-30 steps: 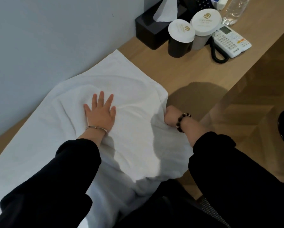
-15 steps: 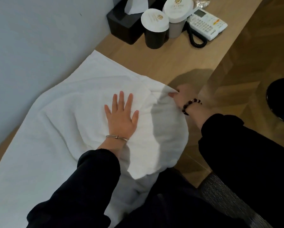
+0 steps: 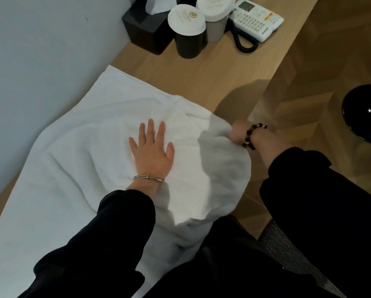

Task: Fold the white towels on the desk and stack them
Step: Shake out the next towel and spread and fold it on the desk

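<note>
Step in hand: I judge this an early fold. The white towel (image 3: 77, 151) is spread and rumpled, no tidy folded shape shows, and I see no stack anywhere.
Next move: I'd say the lifted right edge has to be carried across to the left and laid down square. The pinning palm must clear out of its path, and then the creases need smoothing.
Towel position: it lies on the wooden table (image 3: 201, 82), with its left side close along the grey wall and its near end hanging over the table edge towards my lap. I cannot tell whether the upper layer is the same cloth doubled over or a second towel.
Left hand (image 3: 152, 151): it lies flat, palm down, on the middle of the towel, with the fingers straight, spread and pointing away from me. It holds nothing and only presses the cloth. A thin metal bangle (image 3: 148, 178) sits at the wrist, with a black sleeve behind it.
Right hand (image 3: 237, 133): it is at the towel's right edge, just over the table's front edge, and is blurred. Its fingers are lost in the cloth, but the edge bunches and rises into it, so I read it as gripping that edge. The wrist is bent and wears a dark bead bracelet (image 3: 253, 136).
Risk: the overhanging end could drag the cloth off the table once the palm lifts.
</note>
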`<act>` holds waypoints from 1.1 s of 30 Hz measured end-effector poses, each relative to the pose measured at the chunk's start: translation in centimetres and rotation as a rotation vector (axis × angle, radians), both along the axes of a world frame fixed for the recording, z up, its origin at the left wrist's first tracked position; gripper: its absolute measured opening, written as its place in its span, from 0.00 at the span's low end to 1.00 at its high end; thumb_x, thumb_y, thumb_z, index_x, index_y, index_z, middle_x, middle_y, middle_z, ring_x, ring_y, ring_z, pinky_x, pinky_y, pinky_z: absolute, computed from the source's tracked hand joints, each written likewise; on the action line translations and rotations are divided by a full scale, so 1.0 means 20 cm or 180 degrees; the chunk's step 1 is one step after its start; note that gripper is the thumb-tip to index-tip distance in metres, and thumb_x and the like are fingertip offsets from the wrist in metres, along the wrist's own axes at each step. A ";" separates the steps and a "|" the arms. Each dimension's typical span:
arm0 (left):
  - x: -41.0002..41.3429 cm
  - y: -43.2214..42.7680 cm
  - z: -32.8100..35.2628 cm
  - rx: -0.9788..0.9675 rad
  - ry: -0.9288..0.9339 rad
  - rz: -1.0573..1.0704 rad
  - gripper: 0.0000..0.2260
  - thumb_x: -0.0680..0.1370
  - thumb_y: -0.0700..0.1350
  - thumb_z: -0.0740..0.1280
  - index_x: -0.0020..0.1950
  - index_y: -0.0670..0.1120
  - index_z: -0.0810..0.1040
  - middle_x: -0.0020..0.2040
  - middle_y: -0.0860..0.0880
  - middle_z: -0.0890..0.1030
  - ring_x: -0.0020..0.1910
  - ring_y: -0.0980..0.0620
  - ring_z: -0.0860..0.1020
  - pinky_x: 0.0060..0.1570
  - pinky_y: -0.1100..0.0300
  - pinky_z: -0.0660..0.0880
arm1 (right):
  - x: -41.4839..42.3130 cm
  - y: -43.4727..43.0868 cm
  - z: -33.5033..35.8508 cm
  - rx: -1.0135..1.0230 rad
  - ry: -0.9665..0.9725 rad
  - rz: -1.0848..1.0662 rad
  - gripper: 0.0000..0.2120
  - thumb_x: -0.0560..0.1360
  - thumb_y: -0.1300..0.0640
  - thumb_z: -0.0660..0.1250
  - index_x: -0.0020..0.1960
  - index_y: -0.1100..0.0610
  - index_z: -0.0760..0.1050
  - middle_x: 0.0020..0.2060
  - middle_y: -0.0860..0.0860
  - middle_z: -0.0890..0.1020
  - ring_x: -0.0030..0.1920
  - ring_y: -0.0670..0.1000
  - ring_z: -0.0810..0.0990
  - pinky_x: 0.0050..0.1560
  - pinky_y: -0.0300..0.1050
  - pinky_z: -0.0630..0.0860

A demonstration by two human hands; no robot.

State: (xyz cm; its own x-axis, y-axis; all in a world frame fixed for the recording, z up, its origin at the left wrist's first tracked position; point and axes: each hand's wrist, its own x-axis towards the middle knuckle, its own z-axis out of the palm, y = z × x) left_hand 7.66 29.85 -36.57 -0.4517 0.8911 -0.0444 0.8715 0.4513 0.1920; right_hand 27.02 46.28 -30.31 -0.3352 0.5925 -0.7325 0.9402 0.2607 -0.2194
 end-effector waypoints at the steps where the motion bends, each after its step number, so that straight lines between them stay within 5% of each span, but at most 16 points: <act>1: 0.00 0.00 0.00 0.0017 0.0008 -0.0010 0.29 0.76 0.58 0.47 0.76 0.51 0.58 0.77 0.46 0.57 0.76 0.43 0.52 0.69 0.36 0.49 | 0.02 0.03 -0.01 0.0753 0.0048 -0.0275 0.13 0.80 0.56 0.57 0.40 0.61 0.70 0.37 0.56 0.74 0.41 0.57 0.74 0.38 0.45 0.66; 4: 0.00 0.00 -0.01 0.0070 -0.0001 -0.0045 0.28 0.76 0.58 0.48 0.76 0.50 0.59 0.76 0.45 0.59 0.75 0.43 0.54 0.68 0.35 0.51 | 0.05 0.10 -0.02 0.1901 0.0835 -0.0560 0.13 0.81 0.52 0.55 0.42 0.58 0.71 0.37 0.54 0.73 0.40 0.55 0.71 0.40 0.45 0.65; 6: 0.00 0.00 -0.01 0.0068 0.0030 -0.0041 0.28 0.77 0.58 0.48 0.76 0.50 0.60 0.76 0.45 0.59 0.75 0.42 0.54 0.68 0.35 0.51 | 0.07 0.11 -0.04 0.1149 0.1334 -0.1148 0.18 0.80 0.47 0.57 0.44 0.60 0.74 0.37 0.56 0.76 0.39 0.57 0.73 0.36 0.46 0.68; 8: 0.00 0.01 -0.01 0.0049 0.0048 -0.0041 0.28 0.76 0.58 0.48 0.76 0.50 0.60 0.76 0.45 0.59 0.75 0.42 0.54 0.68 0.35 0.51 | 0.13 0.10 -0.06 0.0341 0.1168 -0.1408 0.26 0.76 0.39 0.62 0.48 0.64 0.77 0.41 0.59 0.80 0.36 0.54 0.75 0.34 0.45 0.69; 13: 0.00 0.01 0.00 0.0046 0.0042 -0.0033 0.29 0.76 0.58 0.47 0.76 0.50 0.60 0.76 0.45 0.59 0.75 0.42 0.54 0.69 0.36 0.51 | 0.26 0.09 -0.11 -0.0762 -0.0022 -0.0012 0.20 0.70 0.44 0.72 0.52 0.59 0.78 0.43 0.49 0.79 0.42 0.50 0.76 0.44 0.43 0.75; 16: 0.00 0.01 0.00 0.0019 0.0032 -0.0018 0.29 0.76 0.58 0.47 0.76 0.50 0.60 0.76 0.45 0.58 0.76 0.43 0.53 0.69 0.36 0.50 | 0.26 0.12 -0.18 0.0370 -0.0453 0.0070 0.12 0.78 0.52 0.63 0.45 0.62 0.76 0.46 0.56 0.78 0.40 0.52 0.73 0.39 0.43 0.68; 18: 0.00 0.01 0.00 0.0000 0.0034 -0.0016 0.30 0.75 0.58 0.47 0.76 0.50 0.60 0.76 0.45 0.58 0.76 0.43 0.53 0.69 0.36 0.51 | 0.26 0.15 -0.20 0.1600 -0.0396 -0.0732 0.11 0.80 0.55 0.58 0.48 0.60 0.77 0.49 0.58 0.79 0.45 0.57 0.76 0.39 0.44 0.67; 20: 0.00 0.01 0.00 -0.0012 0.0033 -0.0008 0.29 0.75 0.58 0.47 0.76 0.50 0.59 0.76 0.45 0.58 0.76 0.43 0.53 0.69 0.36 0.51 | 0.25 0.15 -0.21 0.2077 -0.0087 -0.1522 0.13 0.80 0.51 0.59 0.53 0.59 0.76 0.52 0.58 0.78 0.51 0.59 0.77 0.42 0.46 0.69; 23: 0.00 0.01 -0.01 -0.0041 0.0029 -0.0012 0.30 0.75 0.58 0.47 0.76 0.51 0.59 0.77 0.45 0.58 0.76 0.43 0.53 0.69 0.36 0.50 | 0.23 0.08 -0.27 0.1520 0.0707 -0.2586 0.20 0.80 0.45 0.56 0.43 0.61 0.74 0.42 0.57 0.80 0.48 0.58 0.79 0.41 0.46 0.69; 26: -0.01 0.01 -0.01 -0.0039 0.0026 -0.0025 0.29 0.75 0.58 0.47 0.76 0.50 0.59 0.76 0.45 0.58 0.76 0.43 0.53 0.69 0.36 0.50 | 0.21 -0.05 -0.27 -0.0016 0.1612 -0.2799 0.29 0.81 0.41 0.50 0.31 0.59 0.73 0.30 0.53 0.79 0.38 0.54 0.79 0.45 0.48 0.74; 29: -0.01 0.01 -0.01 -0.0067 0.0025 -0.0028 0.29 0.76 0.58 0.47 0.76 0.50 0.58 0.77 0.45 0.58 0.76 0.43 0.53 0.69 0.35 0.51 | 0.25 -0.12 -0.28 -0.1072 0.2003 -0.2693 0.27 0.77 0.36 0.53 0.36 0.58 0.74 0.37 0.52 0.80 0.42 0.52 0.78 0.54 0.47 0.72; 33: 0.02 0.01 0.02 -0.0020 0.0021 -0.0022 0.27 0.78 0.56 0.49 0.77 0.50 0.56 0.77 0.44 0.55 0.76 0.42 0.52 0.68 0.34 0.51 | 0.31 -0.11 -0.21 -0.1386 0.1739 -0.1688 0.13 0.74 0.46 0.67 0.49 0.55 0.80 0.40 0.43 0.82 0.43 0.42 0.79 0.43 0.32 0.73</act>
State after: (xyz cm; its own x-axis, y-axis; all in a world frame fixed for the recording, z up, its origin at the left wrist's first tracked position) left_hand 7.96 29.98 -36.15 -0.4458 0.8939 -0.0473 0.8758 0.4465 0.1834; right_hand 33.23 44.10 -34.56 -0.4649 0.4747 -0.7474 0.6481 -0.3927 -0.6525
